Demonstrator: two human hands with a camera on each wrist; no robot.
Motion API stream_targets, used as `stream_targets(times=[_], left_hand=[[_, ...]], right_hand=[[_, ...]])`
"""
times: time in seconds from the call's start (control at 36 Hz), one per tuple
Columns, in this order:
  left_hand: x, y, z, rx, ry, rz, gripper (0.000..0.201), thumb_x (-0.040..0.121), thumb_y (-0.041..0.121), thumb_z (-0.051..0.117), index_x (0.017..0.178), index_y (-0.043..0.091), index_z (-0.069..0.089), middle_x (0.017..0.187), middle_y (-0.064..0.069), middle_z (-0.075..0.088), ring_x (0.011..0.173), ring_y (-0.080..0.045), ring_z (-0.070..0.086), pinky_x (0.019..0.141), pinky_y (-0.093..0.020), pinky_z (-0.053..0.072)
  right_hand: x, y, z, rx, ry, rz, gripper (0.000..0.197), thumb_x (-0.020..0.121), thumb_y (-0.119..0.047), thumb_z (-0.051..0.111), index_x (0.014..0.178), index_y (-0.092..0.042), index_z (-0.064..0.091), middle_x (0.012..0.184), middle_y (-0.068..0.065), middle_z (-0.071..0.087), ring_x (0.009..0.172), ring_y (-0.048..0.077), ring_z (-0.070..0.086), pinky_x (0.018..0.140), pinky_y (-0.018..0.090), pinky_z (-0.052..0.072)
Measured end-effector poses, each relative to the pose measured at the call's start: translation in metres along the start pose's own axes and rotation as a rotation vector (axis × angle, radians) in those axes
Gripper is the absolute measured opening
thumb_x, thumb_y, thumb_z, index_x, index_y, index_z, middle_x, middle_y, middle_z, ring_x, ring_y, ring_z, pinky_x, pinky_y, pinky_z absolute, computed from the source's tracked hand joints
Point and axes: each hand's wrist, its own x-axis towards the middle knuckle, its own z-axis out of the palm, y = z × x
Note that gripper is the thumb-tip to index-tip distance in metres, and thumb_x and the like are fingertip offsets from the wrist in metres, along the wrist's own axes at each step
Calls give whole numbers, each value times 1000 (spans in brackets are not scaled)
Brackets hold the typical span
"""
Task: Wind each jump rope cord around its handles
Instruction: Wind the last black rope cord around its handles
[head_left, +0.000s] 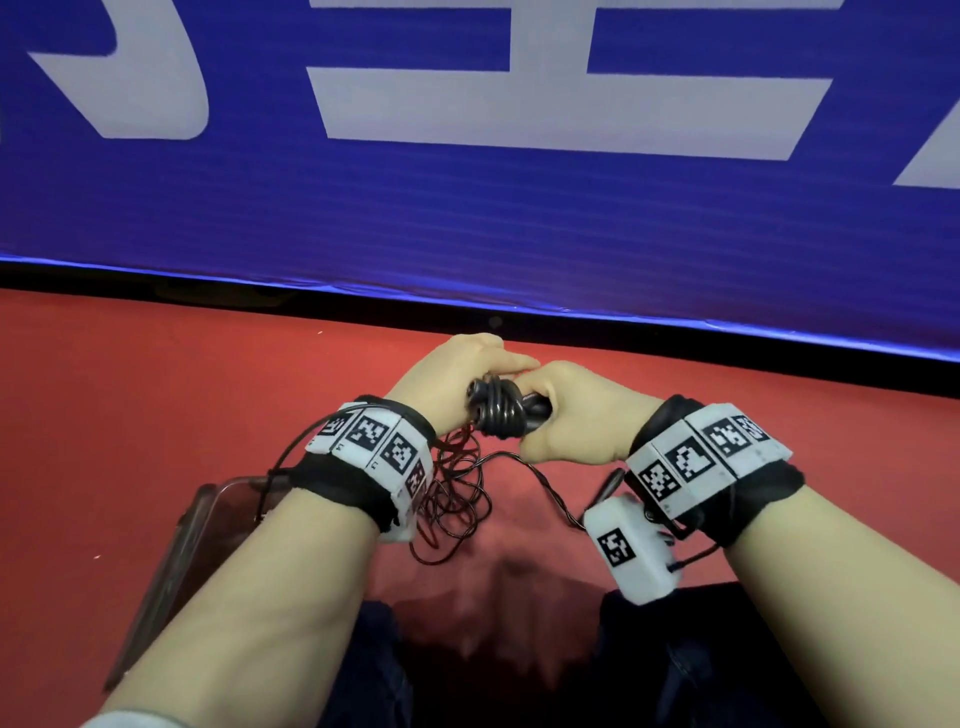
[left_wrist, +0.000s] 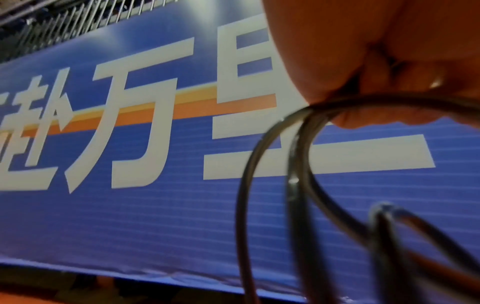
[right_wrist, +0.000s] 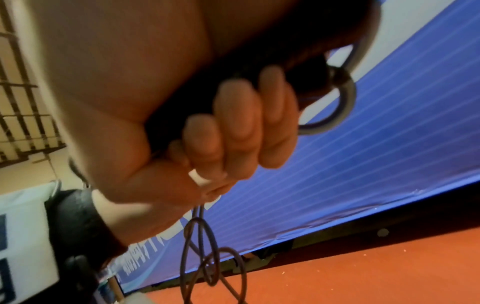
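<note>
- Indoor sports hall or event venue, by the look of it; exact kind cannot be told.
- Red floor (head_left: 156, 395), smooth, like sports flooring, running up to a dark base strip.
- Long blue banner (head_left: 467, 208) standing at the floor's edge, printed with big white characters and an orange stripe (left_wrist: 155, 107).
- Metal railing (left_wrist: 64, 26) of thin bars above the banner, as at a spectator stand.
- Pale wall with dark grid frame (right_wrist: 23, 115) to one side.
</note>
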Motion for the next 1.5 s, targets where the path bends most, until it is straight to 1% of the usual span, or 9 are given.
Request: stream_targets(times=[0.19, 0.36, 0.56, 0.72, 0.94, 1.08, 1.22, 1.42, 1.5], left_hand=[[9, 7, 13, -321, -25, -230, 21, 88, -2, 47, 84, 10, 65, 86, -8, 67, 80, -25, 61, 83, -47, 51], [7, 25, 23, -228, 21, -302, 23, 97, 12, 40, 118, 6, 50, 100, -19, 65, 90, -36, 60, 62, -30, 33], [3, 29, 23, -11, -63, -282, 28, 104, 30, 30, 106, 8, 47, 91, -11, 58, 82, -35, 54, 73, -41, 43], [-2, 31, 22, 328, -156, -157, 20, 102, 29, 37, 101, 12, 47, 99, -12, 59, 89, -35, 58, 68, -34, 36], [-5, 27, 16, 625, -224, 58, 27, 96, 14, 44, 117, 19, 60, 110, -4, 63, 94, -29, 61, 69, -32, 39], [-3, 16, 9, 689, -216, 159, 14, 94, 23, 56, 93, 28, 69, 92, 8, 70, 101, -15, 58, 111, -31, 11], [-6, 0, 0, 708, 44, 298, 19, 82, 22, 72, 64, 28, 70, 63, 13, 67, 113, -18, 63, 118, -49, -2], [-10, -7, 0, 472, 98, 365, 24, 96, 26, 46, 94, 18, 69, 105, 9, 72, 140, -8, 31, 120, -34, -8], [-8, -2, 0, 173, 92, 194, 31, 98, 11, 49, 122, 26, 62, 150, 7, 39, 138, 4, -9, 112, -16, -9]], right_hand=[[5, 4, -2, 169, 230, 25, 45, 71, 8, 67, 53, -25, 41, 39, -17, 39, 37, 2, 34, 44, 13, 28], [18, 14, -13, 133, 468, 129, 35, 72, -5, 71, 56, -21, 44, 47, -10, 41, 42, 8, 33, 44, 19, 29], [22, 38, -26, -138, 524, 319, 28, 73, -11, 64, 59, -20, 42, 54, -3, 46, 52, 21, 45, 51, 26, 33], [23, 49, -21, -460, 371, 417, 5, 79, -18, 57, 83, -21, 57, 76, -2, 57, 74, 26, 55, 67, 27, 41], [28, 38, -3, -754, 41, 367, 8, 80, -14, 54, 74, -18, 53, 66, -2, 49, 65, 24, 52, 63, 28, 40], [27, 34, 6, -797, -80, 305, 6, 79, -13, 56, 78, -20, 56, 64, -4, 48, 67, 25, 52, 60, 26, 38], [19, 29, 2, -662, -152, 277, 17, 75, -9, 63, 68, -19, 51, 61, -5, 47, 60, 19, 47, 49, 22, 32], [7, 17, -10, -260, -215, 211, 38, 73, 2, 68, 57, -19, 40, 46, -11, 37, 38, 5, 32, 44, 22, 28], [2, 11, -17, -113, -194, 186, 41, 75, 6, 66, 56, -18, 38, 38, -14, 33, 35, 4, 30, 41, 17, 26]])
